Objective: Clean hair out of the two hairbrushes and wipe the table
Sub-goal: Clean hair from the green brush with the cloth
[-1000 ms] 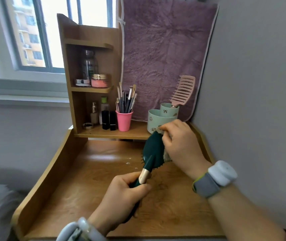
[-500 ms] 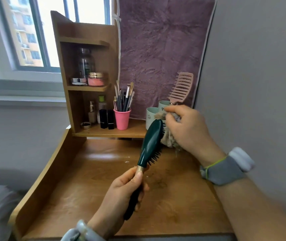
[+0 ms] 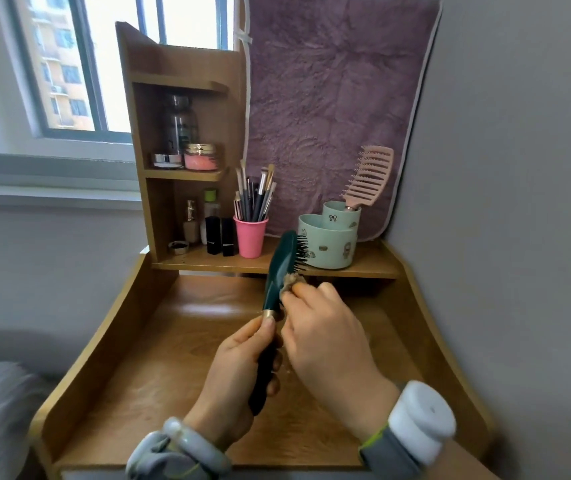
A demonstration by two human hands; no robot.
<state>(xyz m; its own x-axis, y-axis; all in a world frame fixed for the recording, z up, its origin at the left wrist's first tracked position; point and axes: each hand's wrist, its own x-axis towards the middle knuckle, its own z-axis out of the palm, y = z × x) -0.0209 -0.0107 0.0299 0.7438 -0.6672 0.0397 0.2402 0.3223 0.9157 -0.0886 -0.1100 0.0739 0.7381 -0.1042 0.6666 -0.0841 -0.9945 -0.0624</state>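
"Hairbrush (image 3: 281, 268) first. Where?"

"Dark green, up over the table (image 3: 159, 368), well clear of the wood. Handle down, head tilted away toward the back shelf, bristles turned to the right."

"Held by?"

"Left hand (image 3: 239, 372), wrapped round the dark handle just under the gold collar, thumb laid up along it. Firm curl, nothing loose."

"And the right hand (image 3: 325, 341)?"

"Just beside the brush, level with the lower bristles. Fingertips (image 3: 299, 289) pinched together on a beige clump of hair (image 3: 291, 280), right against the bristles. Caught in them or already free — cannot tell."

"Second brush?"

"Pink hairbrush (image 3: 367, 176), standing handle-down in the taller, narrower tub of a mint-green holder (image 3: 329, 247) on the back shelf. Head up in front of a purple towel (image 3: 329, 81) hung on the wall."

"Anything else up there?"

"Pink cup (image 3: 250, 237) full of makeup brushes (image 3: 256, 192), just left of the holder. Then a wooden shelf unit (image 3: 180, 57) with bottles, two black lipstick tubes and a pink jar (image 3: 202, 157). Window (image 3: 69, 64) behind, off to the left."

"On the wrists?"

"Pale bangle (image 3: 194, 441) on the left; grey strap with a round white unit (image 3: 422, 417) on the right."

"Table itself?"

"Brown wood, raised sides sloping down toward the front — glossy patch of window light near the back."
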